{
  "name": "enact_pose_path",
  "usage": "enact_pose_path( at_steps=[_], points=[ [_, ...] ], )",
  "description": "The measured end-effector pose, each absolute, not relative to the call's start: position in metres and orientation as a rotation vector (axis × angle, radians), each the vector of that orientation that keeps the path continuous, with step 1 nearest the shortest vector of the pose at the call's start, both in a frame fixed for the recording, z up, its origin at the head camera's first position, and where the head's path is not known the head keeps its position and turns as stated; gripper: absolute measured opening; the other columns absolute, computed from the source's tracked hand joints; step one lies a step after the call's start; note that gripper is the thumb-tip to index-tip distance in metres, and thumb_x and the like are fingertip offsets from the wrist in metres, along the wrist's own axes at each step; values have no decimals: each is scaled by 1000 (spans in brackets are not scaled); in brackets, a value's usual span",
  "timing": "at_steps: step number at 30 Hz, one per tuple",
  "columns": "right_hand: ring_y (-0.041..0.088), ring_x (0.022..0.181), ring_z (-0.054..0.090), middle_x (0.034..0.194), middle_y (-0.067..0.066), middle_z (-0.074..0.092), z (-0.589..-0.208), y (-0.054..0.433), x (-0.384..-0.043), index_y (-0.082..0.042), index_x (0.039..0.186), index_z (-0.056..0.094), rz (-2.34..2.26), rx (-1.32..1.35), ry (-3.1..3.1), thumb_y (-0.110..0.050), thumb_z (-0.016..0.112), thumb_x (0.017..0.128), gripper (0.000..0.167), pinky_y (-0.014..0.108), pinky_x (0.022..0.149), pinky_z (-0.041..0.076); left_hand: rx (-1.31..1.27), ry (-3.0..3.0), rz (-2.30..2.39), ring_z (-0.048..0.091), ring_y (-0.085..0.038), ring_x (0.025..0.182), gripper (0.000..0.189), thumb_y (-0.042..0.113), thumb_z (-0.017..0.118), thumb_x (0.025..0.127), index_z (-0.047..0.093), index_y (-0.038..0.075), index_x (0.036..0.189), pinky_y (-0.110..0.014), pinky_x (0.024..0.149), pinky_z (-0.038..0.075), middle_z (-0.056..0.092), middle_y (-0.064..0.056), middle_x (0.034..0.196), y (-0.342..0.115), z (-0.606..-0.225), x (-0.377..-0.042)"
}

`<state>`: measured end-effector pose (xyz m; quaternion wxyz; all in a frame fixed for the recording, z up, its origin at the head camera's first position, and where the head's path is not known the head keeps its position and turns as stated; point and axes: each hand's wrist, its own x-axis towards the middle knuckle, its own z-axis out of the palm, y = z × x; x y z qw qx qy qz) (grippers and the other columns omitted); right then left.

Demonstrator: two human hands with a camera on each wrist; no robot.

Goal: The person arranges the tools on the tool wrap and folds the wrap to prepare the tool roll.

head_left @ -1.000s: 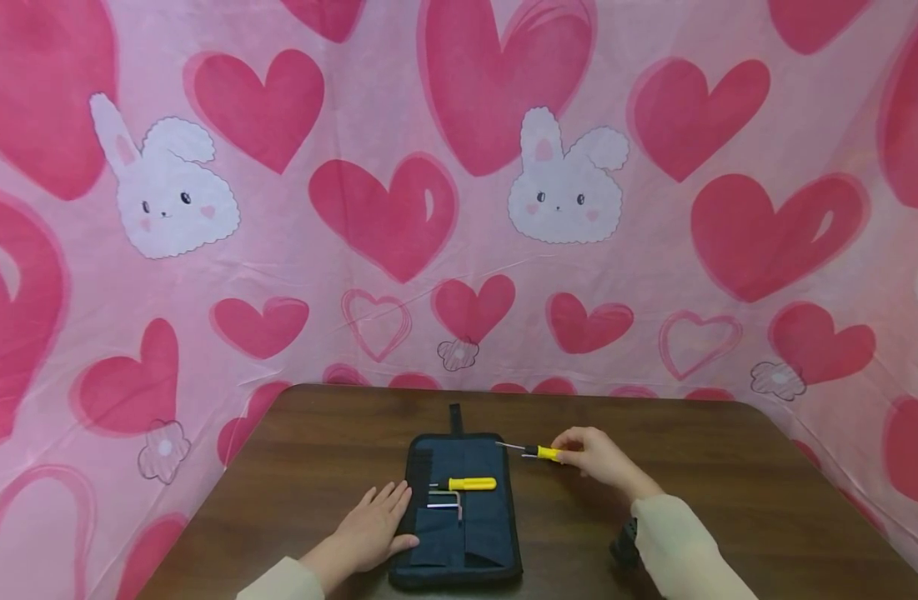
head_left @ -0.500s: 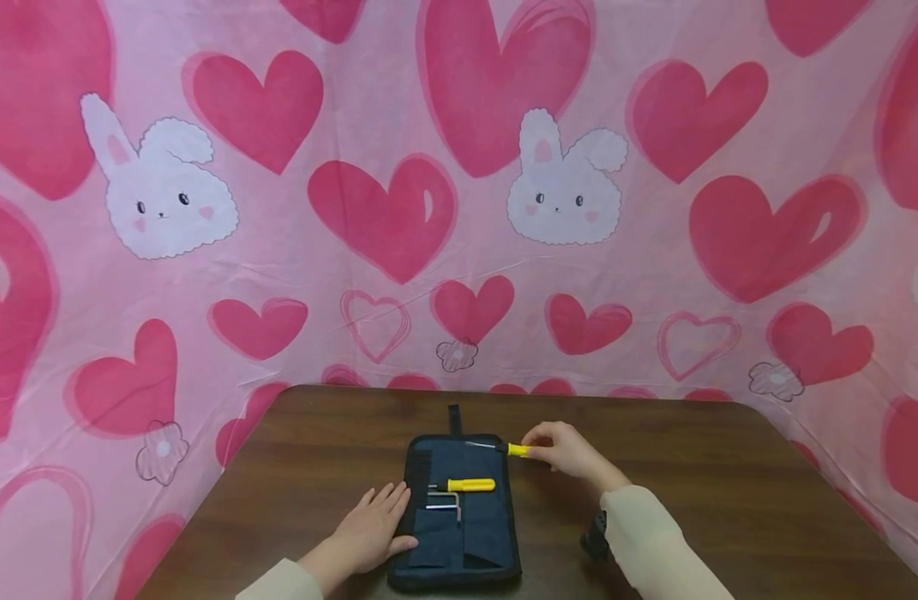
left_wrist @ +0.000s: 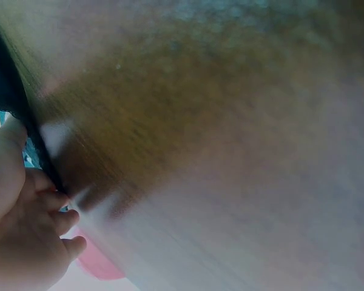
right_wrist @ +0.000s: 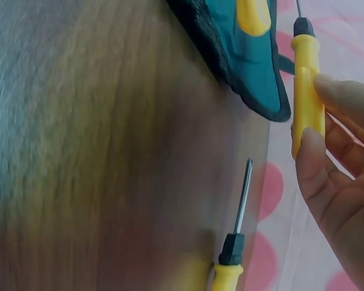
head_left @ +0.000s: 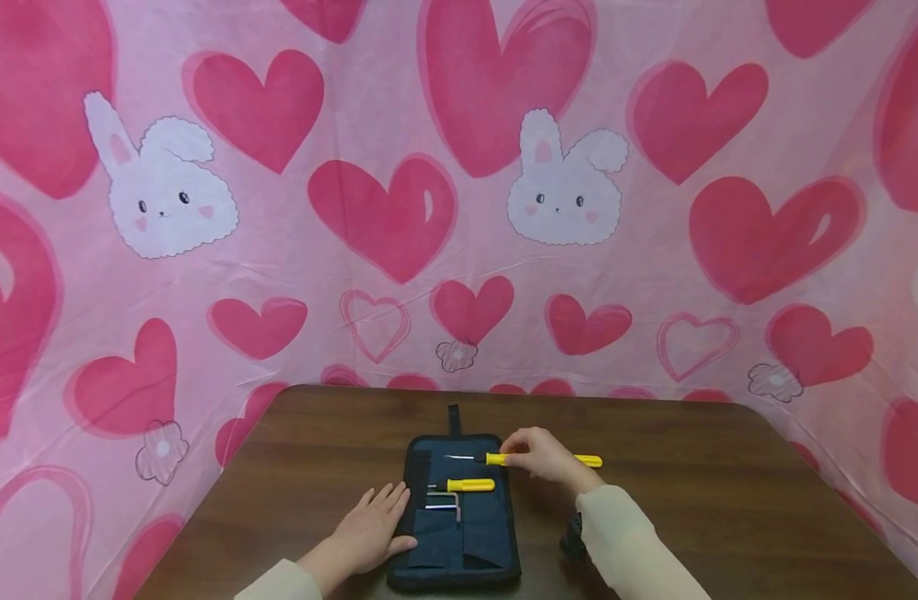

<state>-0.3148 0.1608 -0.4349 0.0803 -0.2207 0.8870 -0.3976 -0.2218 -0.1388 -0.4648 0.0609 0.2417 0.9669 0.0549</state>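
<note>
My right hand [head_left: 544, 457] pinches a yellow-handled screwdriver [head_left: 494, 459] between thumb and fingers, its shaft pointing left over the top part of the open dark-blue tool pouch [head_left: 479, 533]. In the right wrist view that screwdriver [right_wrist: 307, 91] is held by its handle. Straight fingers of my left hand [head_left: 370, 527] rest along the pouch's left edge. A second yellow screwdriver [head_left: 471, 484] sits in the pouch, its tip toward the left strip of loops. Below it are L-shaped hex keys [head_left: 443, 506].
Another yellow screwdriver [head_left: 589, 461] lies on the brown wooden table [head_left: 699, 467], partly behind the right hand; its Phillips-like tip [right_wrist: 249, 162] shows in the right wrist view. A black strap [head_left: 454, 419] sticks out past the pouch's far edge. A pink heart-print cloth [head_left: 474, 250] hangs behind the table.
My right hand has moved left with the screwdriver, from beside the pouch to over its top part. This uncovers the other screwdriver on the table. The left hand has stayed put.
</note>
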Motion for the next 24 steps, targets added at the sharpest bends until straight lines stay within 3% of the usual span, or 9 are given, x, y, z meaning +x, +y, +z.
enact_pose_path(
  at_steps=[24],
  points=[
    [19,73,54,86,-2,60,-438,136,-312,-12,95,71,-1046,-617,2589,-15,65,86,11,30,62,51,744,2915,175,35,-34,127,74,54,52,86,43,-1,135,-52,101,26,40,-18,138,-141,-468,-225]
  ],
)
